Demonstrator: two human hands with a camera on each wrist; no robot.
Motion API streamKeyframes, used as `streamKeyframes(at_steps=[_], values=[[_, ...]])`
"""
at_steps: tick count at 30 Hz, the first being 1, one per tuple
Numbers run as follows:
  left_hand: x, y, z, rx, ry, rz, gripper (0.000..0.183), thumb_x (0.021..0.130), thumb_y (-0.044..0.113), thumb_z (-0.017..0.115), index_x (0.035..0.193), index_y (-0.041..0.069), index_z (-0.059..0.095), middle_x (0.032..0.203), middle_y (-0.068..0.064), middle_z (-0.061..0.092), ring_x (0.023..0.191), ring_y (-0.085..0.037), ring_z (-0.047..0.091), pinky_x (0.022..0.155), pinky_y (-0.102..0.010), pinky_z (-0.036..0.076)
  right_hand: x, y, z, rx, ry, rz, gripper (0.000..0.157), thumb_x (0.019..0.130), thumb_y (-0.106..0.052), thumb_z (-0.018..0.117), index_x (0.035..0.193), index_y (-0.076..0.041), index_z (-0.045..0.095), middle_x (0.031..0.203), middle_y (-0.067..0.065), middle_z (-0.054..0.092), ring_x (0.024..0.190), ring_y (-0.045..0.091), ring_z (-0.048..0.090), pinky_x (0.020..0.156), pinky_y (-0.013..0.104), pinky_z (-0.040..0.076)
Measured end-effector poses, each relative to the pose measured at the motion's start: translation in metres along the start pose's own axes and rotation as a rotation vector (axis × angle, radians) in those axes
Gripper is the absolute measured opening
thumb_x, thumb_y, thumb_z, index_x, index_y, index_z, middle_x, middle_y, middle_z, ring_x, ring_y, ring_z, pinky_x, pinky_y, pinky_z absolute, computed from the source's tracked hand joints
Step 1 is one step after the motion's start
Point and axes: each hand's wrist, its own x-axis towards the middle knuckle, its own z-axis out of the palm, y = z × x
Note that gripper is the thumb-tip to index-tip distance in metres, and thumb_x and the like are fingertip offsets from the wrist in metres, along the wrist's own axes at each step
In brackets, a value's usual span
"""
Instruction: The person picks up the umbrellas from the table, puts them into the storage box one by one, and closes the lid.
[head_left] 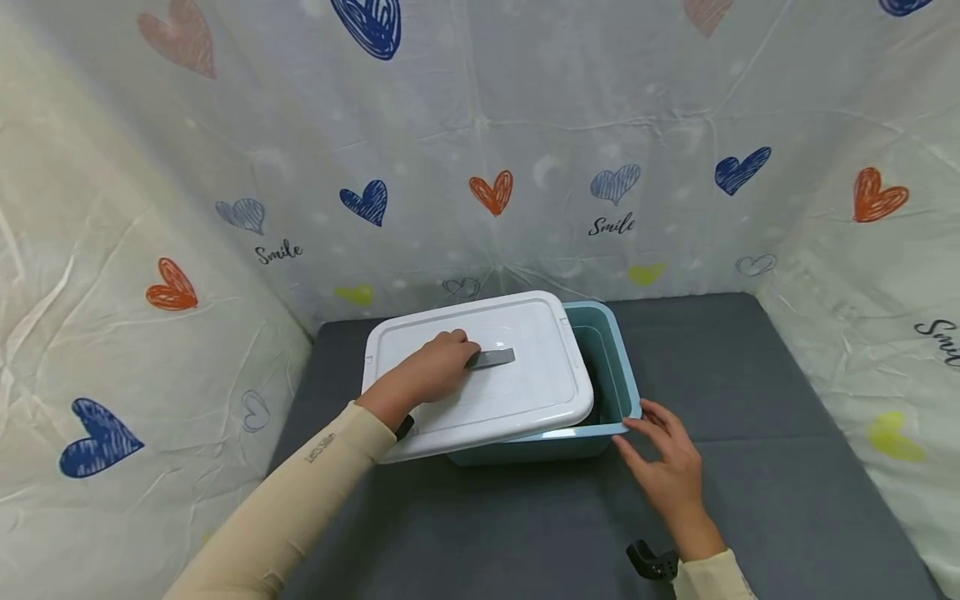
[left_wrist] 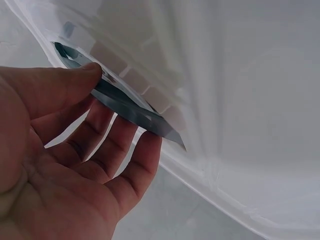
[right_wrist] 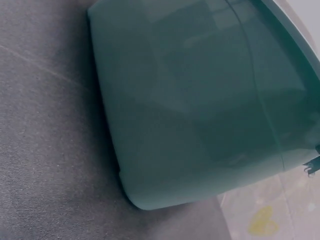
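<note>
A white rectangular lid (head_left: 517,404) lies askew over a blue-green plastic storage box (head_left: 621,358), shifted left so the box's right end shows uncovered. My left hand (head_left: 438,367) grips the grey handle (head_left: 495,358) on the lid's top. In the left wrist view, thumb and fingers close around that grey handle (left_wrist: 135,112) above the white surface. My right hand (head_left: 670,471) touches the box's near right corner with its fingertips, fingers loosely extended. The right wrist view shows the box's outer wall (right_wrist: 175,115), with the hand out of frame. The inside of the box is mostly hidden and dark.
The box stands on a dark grey cloth-covered table (head_left: 525,525), near its back edge. Pale curtains (head_left: 555,142) printed with hearts hang behind and along both sides. A black band with a device (head_left: 651,562) sits at the right wrist.
</note>
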Motion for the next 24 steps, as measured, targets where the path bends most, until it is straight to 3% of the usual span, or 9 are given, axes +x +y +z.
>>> streamKeyframes(at_steps=[3,8,12,18,24], values=[[0.005,0.004,0.0,0.006,-0.011,0.01,0.034,0.099,0.011,0.049,0.132,0.007,0.057,0.118,-0.012,0.056,0.109,-0.027,0.054,0.093,-0.042,0.044,0.001,0.001,-0.001,-0.006,-0.014,-0.001,0.028,0.073,-0.013,0.084,0.098,-0.005,0.075,0.121,0.023,0.062,0.103,0.039,0.062,0.1,0.012,0.039],[0.014,0.01,0.001,0.012,-0.026,0.022,0.034,0.1,0.01,0.047,0.132,0.008,0.057,0.119,-0.011,0.055,0.11,-0.026,0.053,0.095,-0.042,0.044,0.003,-0.001,-0.002,-0.01,-0.032,-0.007,0.037,0.062,0.002,0.085,0.097,-0.005,0.075,0.122,0.022,0.062,0.102,0.039,0.063,0.1,0.012,0.039],[0.02,0.014,0.001,0.015,-0.036,0.038,0.034,0.1,0.011,0.046,0.132,0.008,0.057,0.118,-0.01,0.055,0.11,-0.026,0.053,0.094,-0.041,0.044,0.004,-0.002,-0.003,0.002,-0.042,-0.015,0.041,0.06,0.007,0.083,0.098,-0.004,0.074,0.121,0.023,0.062,0.102,0.039,0.062,0.1,0.012,0.04],[0.026,0.021,0.001,0.021,-0.041,0.067,0.033,0.101,0.011,0.045,0.131,0.008,0.057,0.118,-0.011,0.055,0.109,-0.026,0.053,0.093,-0.041,0.044,0.004,-0.001,-0.004,-0.042,-0.071,0.015,0.05,0.063,0.001,0.084,0.111,-0.008,0.072,0.121,0.019,0.062,0.106,0.032,0.06,0.098,0.006,0.036],[0.032,0.027,0.001,0.018,-0.042,0.075,0.034,0.102,0.012,0.042,0.131,0.009,0.057,0.118,-0.01,0.055,0.108,-0.025,0.052,0.094,-0.041,0.043,0.005,-0.003,-0.009,-0.069,-0.159,0.096,0.06,0.067,-0.008,0.086,0.123,-0.01,0.065,0.129,0.019,0.055,0.12,0.024,0.053,0.099,0.005,0.032]])
